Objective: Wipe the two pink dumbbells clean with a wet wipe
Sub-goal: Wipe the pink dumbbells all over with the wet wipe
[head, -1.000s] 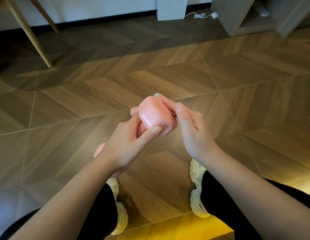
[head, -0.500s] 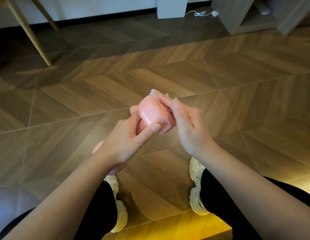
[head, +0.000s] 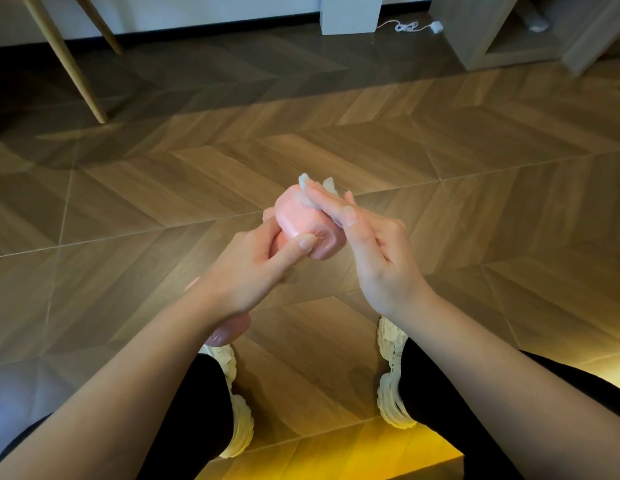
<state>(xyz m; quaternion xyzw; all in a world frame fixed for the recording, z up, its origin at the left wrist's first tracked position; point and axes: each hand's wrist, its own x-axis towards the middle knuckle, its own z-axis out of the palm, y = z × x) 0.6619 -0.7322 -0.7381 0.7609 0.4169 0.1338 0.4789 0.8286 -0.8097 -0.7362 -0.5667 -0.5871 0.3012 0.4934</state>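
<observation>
Higher now, wet wipe (crumpled) rubs smooth dumbbell.

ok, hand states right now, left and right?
Left hand: closed around the handle of the pink rubber-coated dumbbell, holding it up.
Right hand: fingers extended, pressing the crumpled white wet wipe against the dumbbell's upper head.
</observation>
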